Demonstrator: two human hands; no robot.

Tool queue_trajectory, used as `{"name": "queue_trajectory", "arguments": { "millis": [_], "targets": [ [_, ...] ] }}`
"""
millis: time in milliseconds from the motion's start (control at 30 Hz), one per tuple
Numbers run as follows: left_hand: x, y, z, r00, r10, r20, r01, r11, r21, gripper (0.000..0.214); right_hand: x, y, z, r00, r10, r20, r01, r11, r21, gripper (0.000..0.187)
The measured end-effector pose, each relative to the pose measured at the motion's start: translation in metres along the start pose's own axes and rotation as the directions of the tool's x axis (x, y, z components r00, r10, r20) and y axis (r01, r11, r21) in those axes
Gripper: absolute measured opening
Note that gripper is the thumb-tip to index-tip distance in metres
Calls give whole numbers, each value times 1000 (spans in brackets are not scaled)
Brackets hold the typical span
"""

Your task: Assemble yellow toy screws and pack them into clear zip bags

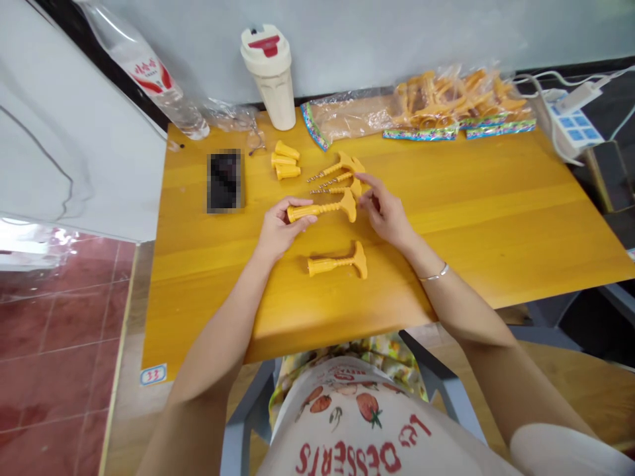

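My left hand (278, 228) is closed around the sleeve end of a yellow plastic corkscrew (327, 208), held level with its T-shaped handle to the right. My right hand (389, 210) is just right of that handle, its index finger stretched toward the handles of the loose corkscrews (342, 177); I cannot tell whether it touches them. Several of these lie grouped with bare metal spirals to the left. Three yellow sleeves (286, 160) lie left of the spirals. Nearer me on the table rests another corkscrew (338, 261) with its sleeve on.
Clear bags of yellow corkscrews (436, 102) lie along the back of the wooden table (496, 218). A cream lidded cup (272, 79) and a plastic bottle (153, 76) stand at back left, near a blurred dark object (225, 182). A power strip (575, 125) is at back right.
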State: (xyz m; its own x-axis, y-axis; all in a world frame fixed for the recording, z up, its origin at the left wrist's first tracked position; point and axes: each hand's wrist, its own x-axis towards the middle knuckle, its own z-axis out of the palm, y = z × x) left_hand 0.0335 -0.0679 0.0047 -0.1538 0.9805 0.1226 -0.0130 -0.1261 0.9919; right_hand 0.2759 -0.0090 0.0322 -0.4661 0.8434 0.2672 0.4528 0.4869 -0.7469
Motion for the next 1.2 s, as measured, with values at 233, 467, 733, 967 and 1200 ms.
{"name": "queue_trajectory", "arguments": {
  "millis": [233, 467, 733, 967, 1200],
  "targets": [
    [-1, 6, 3, 999, 49, 11, -49, 998, 48, 44, 2, 2, 4, 992, -123, 32, 126, 987, -98, 53],
    [-4, 7, 4, 994, 111, 24, -113, 986, 122, 37, 1, -20, 3, 974, 173, 145, -200, 960, 199, 60],
    [-2, 9, 5, 993, 102, 62, -111, 980, 166, 40, 3, -12, 8, 844, 406, 350, -535, 682, 499, 53],
    [-2, 9, -8, 952, 59, 301, -168, 921, 351, 38, 6, -13, -9, 777, 439, 450, -539, 834, 117, 54],
    [-6, 12, -3, 897, 113, 426, -301, 863, 406, 32, 7, -11, -17, 779, 413, 472, -375, 910, -179, 60]
  ]
}}
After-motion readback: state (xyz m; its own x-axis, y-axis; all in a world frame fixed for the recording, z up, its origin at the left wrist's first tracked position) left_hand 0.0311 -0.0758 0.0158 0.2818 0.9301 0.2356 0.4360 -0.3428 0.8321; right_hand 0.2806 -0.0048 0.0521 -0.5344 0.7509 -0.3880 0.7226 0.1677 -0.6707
